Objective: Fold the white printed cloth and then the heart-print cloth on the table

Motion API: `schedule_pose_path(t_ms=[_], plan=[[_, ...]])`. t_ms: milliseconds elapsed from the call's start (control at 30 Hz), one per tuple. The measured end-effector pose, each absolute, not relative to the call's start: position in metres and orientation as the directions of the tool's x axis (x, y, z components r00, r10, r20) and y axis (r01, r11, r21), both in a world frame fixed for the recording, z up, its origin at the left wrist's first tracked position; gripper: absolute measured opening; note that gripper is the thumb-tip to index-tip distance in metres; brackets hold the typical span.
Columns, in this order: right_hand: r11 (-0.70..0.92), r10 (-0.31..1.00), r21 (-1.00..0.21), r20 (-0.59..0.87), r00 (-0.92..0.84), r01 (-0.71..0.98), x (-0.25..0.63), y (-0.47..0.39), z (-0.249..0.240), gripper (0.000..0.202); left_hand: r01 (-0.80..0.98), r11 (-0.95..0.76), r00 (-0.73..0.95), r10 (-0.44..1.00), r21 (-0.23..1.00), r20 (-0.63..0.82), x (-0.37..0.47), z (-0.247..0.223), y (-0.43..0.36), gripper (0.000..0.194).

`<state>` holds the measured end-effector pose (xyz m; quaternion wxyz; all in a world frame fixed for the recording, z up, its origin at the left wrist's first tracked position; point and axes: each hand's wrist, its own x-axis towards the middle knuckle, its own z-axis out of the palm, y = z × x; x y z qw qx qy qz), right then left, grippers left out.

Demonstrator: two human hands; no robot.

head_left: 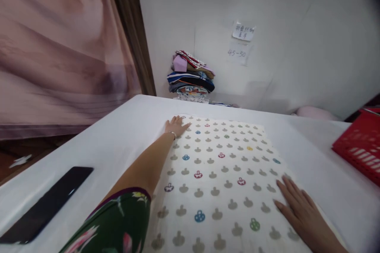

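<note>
A white cloth (219,174) printed with grey and coloured mushroom shapes lies flat on the white table. My left hand (177,125), with a bracelet at the wrist, rests at the cloth's far left corner, its fingers stretched out and nothing in them. Nearer to me, my right hand (298,202) lies palm down along the cloth's right edge, fingers extended. Neither hand grips the fabric. The cloth's near end runs out of view at the bottom.
The white table (124,126) holds a dark phone-like slab (47,205) at left and a red plastic basket (360,148) at right. Folded textiles (191,77) are stacked beyond the far edge, against the wall. A pink curtain (59,47) hangs at left. Paper notes (243,31) are on the wall.
</note>
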<state>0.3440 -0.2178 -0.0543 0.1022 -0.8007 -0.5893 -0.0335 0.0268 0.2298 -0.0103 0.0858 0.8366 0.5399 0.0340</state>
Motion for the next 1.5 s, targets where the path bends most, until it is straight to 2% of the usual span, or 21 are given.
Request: schedule_pose_path(t_ms=[133, 233, 367, 467, 600, 667, 1067, 1267, 1400, 1500], plan=[[-0.341, 0.939, -0.119, -0.01, 0.343, 0.932, 0.342, -0.196, -0.023, 0.061, 0.895, -0.411, 0.418, 0.909, 0.175, -0.003, 0.029, -0.012, 0.233, 0.082], [-0.31, 0.95, -0.102, -0.005, 0.311, 0.945, 0.341, -0.148, 0.001, 0.068, 0.895, -0.417, 0.421, 0.907, 0.161, 0.006, 0.03, -0.012, 0.235, 0.083], [-0.298, 0.955, -0.14, -0.055, 0.293, 0.944, 0.346, -0.053, 0.013, 0.073, 0.902, -0.408, 0.412, 0.911, 0.145, -0.002, 0.03, -0.009, 0.234, 0.083], [-0.347, 0.938, -0.118, -0.045, 0.344, 0.93, 0.365, 0.007, 0.008, 0.072, 0.903, -0.407, 0.41, 0.912, 0.139, 0.004, 0.03, -0.008, 0.234, 0.083], [-0.502, 0.865, -0.124, -0.08, 0.496, 0.856, 0.398, 0.043, -0.005, 0.072, 0.902, -0.408, 0.412, 0.911, 0.142, 0.004, 0.03, -0.01, 0.235, 0.084], [-0.541, 0.841, -0.127, -0.096, 0.532, 0.831, 0.41, 0.047, -0.01, 0.073, 0.901, -0.409, 0.414, 0.91, 0.144, -0.001, 0.031, -0.01, 0.235, 0.083], [-0.503, 0.864, -0.139, -0.079, 0.497, 0.853, 0.436, 0.045, -0.012, 0.063, 0.904, -0.406, 0.41, 0.912, 0.136, 0.001, 0.031, -0.011, 0.235, 0.082], [-0.502, 0.864, -0.155, -0.044, 0.502, 0.851, 0.425, 0.036, -0.01, 0.067, 0.901, -0.41, 0.414, 0.91, 0.145, 0.0, 0.03, -0.015, 0.236, 0.081], [-0.376, 0.926, -0.118, -0.017, 0.376, 0.919, 0.388, -0.004, -0.006, 0.066, 0.899, -0.394, 0.398, 0.917, 0.191, 0.015, 0.029, -0.013, 0.235, 0.079], [-0.274, 0.962, -0.099, -0.042, 0.271, 0.957, 0.36, -0.05, -0.005, 0.068, 0.904, -0.333, 0.342, 0.94, 0.27, 0.014, 0.028, -0.001, 0.234, 0.076]])
